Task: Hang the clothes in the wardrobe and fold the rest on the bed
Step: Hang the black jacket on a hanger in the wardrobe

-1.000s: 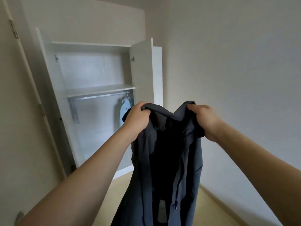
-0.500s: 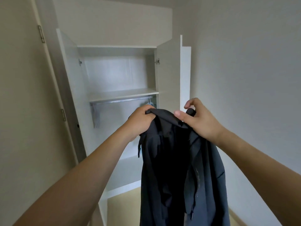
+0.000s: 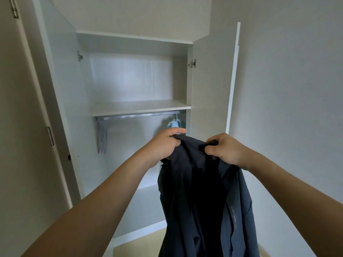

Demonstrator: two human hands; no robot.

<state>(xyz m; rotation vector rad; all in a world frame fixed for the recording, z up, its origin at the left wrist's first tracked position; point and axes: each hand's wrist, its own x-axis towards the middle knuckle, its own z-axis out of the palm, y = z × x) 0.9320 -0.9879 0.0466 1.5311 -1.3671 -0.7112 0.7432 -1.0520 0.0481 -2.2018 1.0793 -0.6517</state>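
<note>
A dark grey-blue jacket [image 3: 207, 201] hangs down in front of me from both hands. My left hand [image 3: 163, 145] grips its top edge on the left, and my right hand [image 3: 224, 149] grips the top on the right, close together. Straight ahead stands the open white wardrobe [image 3: 133, 108] with a metal rail [image 3: 137, 115] under its shelf. A light blue garment [image 3: 174, 124] hangs on a hanger at the rail's right end, just above my left hand and partly hidden by it. No hanger shows in the jacket.
The wardrobe's left door [image 3: 61, 101] and right door [image 3: 209, 86] stand open to either side. Empty hangers [image 3: 101, 138] hang at the rail's left end. A closed door with hinges [image 3: 50, 136] is at far left, a bare wall at right, and pale floor [image 3: 144, 243] below.
I have come closer to the wardrobe, which now fills the view. My hands have drawn nearer each other on the jacket's top, and my right hand's fingers have closed on it.
</note>
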